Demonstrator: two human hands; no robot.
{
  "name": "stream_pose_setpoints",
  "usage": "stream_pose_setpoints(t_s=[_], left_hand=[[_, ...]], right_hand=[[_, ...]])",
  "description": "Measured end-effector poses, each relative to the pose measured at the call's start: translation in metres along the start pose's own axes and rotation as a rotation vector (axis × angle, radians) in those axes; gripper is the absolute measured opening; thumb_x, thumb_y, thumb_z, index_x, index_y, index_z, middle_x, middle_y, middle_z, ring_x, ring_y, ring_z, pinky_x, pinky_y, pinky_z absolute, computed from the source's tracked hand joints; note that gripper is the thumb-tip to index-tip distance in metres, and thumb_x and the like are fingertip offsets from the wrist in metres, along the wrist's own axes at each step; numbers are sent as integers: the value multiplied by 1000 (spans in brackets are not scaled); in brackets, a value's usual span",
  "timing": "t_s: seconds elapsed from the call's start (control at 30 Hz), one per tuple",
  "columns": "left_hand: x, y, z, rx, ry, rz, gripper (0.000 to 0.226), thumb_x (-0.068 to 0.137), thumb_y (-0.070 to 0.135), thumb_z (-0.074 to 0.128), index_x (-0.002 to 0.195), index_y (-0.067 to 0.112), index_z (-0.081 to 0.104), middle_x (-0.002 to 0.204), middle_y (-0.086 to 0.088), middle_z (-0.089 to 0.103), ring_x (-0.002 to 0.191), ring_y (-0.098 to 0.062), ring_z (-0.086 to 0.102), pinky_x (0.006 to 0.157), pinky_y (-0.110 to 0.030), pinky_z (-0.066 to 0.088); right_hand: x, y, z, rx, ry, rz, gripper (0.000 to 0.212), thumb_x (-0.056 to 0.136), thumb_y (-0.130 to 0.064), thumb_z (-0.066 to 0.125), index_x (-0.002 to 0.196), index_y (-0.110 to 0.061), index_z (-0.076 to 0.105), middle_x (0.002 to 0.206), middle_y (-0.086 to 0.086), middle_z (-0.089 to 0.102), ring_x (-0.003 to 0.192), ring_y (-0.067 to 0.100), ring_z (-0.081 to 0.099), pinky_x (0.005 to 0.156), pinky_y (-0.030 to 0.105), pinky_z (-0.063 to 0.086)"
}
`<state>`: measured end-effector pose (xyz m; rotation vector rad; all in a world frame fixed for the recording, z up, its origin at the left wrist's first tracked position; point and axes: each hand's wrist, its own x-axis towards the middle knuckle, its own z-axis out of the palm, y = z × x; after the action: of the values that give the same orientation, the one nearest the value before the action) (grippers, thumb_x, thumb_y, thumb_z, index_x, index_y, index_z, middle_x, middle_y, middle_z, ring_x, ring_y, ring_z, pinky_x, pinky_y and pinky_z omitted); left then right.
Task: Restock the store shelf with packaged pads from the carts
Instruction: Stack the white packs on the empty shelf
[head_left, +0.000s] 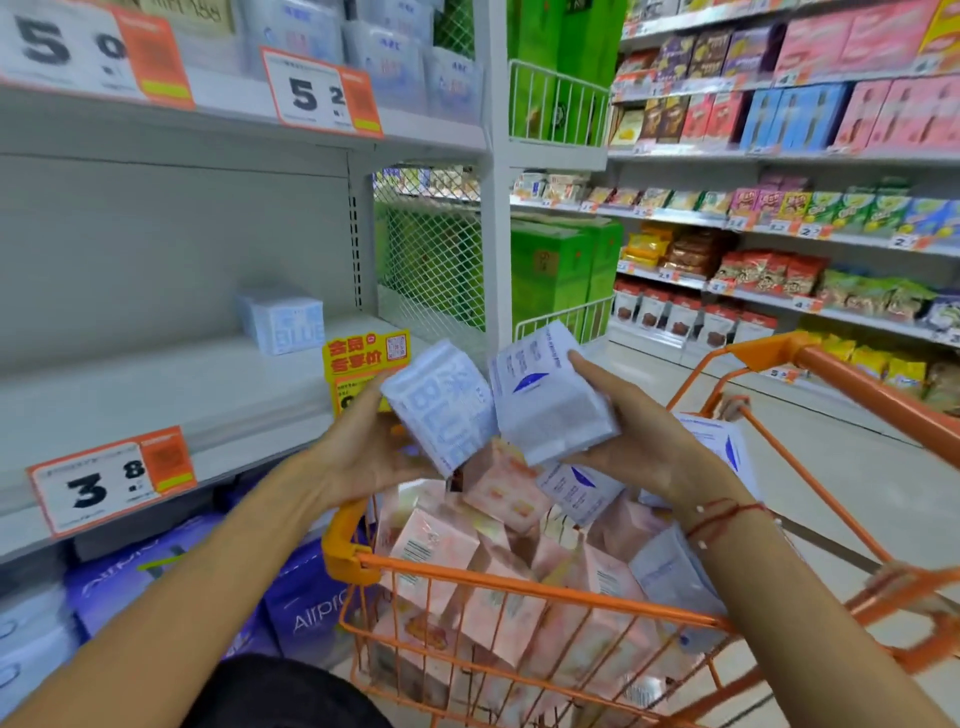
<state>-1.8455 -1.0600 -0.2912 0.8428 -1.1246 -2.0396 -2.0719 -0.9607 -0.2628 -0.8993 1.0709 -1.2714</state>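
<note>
Holding one pack per hand above the orange wire shopping cart (519, 582), both raised beside the shelf. Left hand (363, 447) grips a pale blue soft plastic pad pack with big "BLUE" lettering (441, 410), fingers curled under and behind it, grip clamped on the pack. Right hand (639, 441) grips a second white-and-blue soft pad pack showing small print and a dark blue swoosh (545, 400), thumb on top, fingers wrapped below, grip clamped on it too. The two packs touch at their inner edges, both tilted. Red string bracelet (722, 512) on the right wrist. Cart is full of pink pad packs (498, 488) with a few more white-and-blue packs (576, 488) mixed in. Grey metal shelf board (156, 395) to the left carries one pale blue box-shaped pack (283, 319) standing upright near the back. Yellow promo tag (363, 364) hangs at the shelf edge just behind the left hand. Orange-and-white price tag reading 3 8 (111, 480) on the shelf lip. Purple packs (311, 608) on the level below.
</note>
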Motion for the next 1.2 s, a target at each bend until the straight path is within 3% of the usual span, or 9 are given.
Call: stream_pose_setpoints(t_s=[0.1, 0.2, 0.27, 0.4, 0.53, 0.63, 0.83, 1.03, 1.2], left_hand=[[1, 1, 6, 43, 27, -37, 52, 91, 60, 38, 101, 13, 59, 76, -8, 49, 46, -17, 47, 60, -37, 58], [0, 9, 6, 43, -116, -80, 83, 72, 81, 42, 118, 15, 60, 98, -12, 55, 74, -21, 54, 79, -39, 56], [-4, 14, 10, 60, -126, -11, 79, 64, 68, 59, 124, 17, 58, 114, -9, 62, 97, -23, 61, 79, -37, 58], [-9, 23, 16, 154, -81, 146, 40, 80, 34, 64, 117, 20, 57, 98, 2, 74, 92, -14, 68, 78, -27, 59], [-10, 39, 9, 321, 67, 238, 41, 88, 51, 52, 120, 28, 58, 110, 5, 71, 102, -13, 66, 95, -33, 50], [-9, 60, -4, 426, 215, 354, 55, 82, 62, 52, 122, 25, 60, 112, 7, 70, 100, -7, 65, 87, -24, 48], [-22, 111, -70, 244, 509, 455, 37, 79, 56, 61, 107, 31, 58, 101, 4, 67, 86, -14, 64, 76, -27, 53], [-17, 133, -134, 344, 675, 377, 82, 30, 55, 68, 107, 27, 63, 110, 3, 61, 98, -19, 63, 75, -27, 45], [22, 133, -149, 429, 653, 216, 84, 23, 48, 69, 101, 17, 67, 102, 1, 62, 96, -19, 60, 68, -21, 39]], right_hand=[[6, 0, 0, 114, -37, 47, 47, 77, -45, 62, 115, -18, 68, 122, 12, 65, 105, 30, 65, 91, 54, 50], [8, -2, 0, 127, 2, 57, 42, 88, -44, 53, 116, -15, 66, 119, 11, 67, 95, 28, 68, 84, 47, 54], [12, -2, -2, 174, 17, 46, 40, 88, -43, 52, 109, -14, 69, 112, 13, 69, 88, 29, 69, 76, 46, 57], [20, -9, 8, 153, -59, 36, 46, 84, -53, 47, 100, -21, 76, 112, 11, 69, 90, 30, 69, 77, 46, 56], [34, -25, 28, 49, -215, 135, 65, 76, -70, 46, 116, -24, 69, 124, 13, 63, 105, 33, 64, 93, 51, 48], [56, -44, 48, -13, -203, 113, 63, 75, -63, 55, 121, -22, 64, 116, 13, 67, 98, 31, 68, 78, 47, 58], [121, -88, 71, -298, 40, 42, 49, 78, -48, 63, 116, -17, 63, 105, 10, 70, 93, 25, 66, 68, 35, 59], [188, -97, 90, -589, 26, -37, 36, 81, -42, 67, 110, -21, 59, 95, 0, 64, 83, 16, 60, 70, 29, 50], [255, -84, 107, -1074, 70, -467, 50, 70, -25, 83, 110, -16, 54, 98, -2, 55, 86, 16, 53, 67, 25, 42]])
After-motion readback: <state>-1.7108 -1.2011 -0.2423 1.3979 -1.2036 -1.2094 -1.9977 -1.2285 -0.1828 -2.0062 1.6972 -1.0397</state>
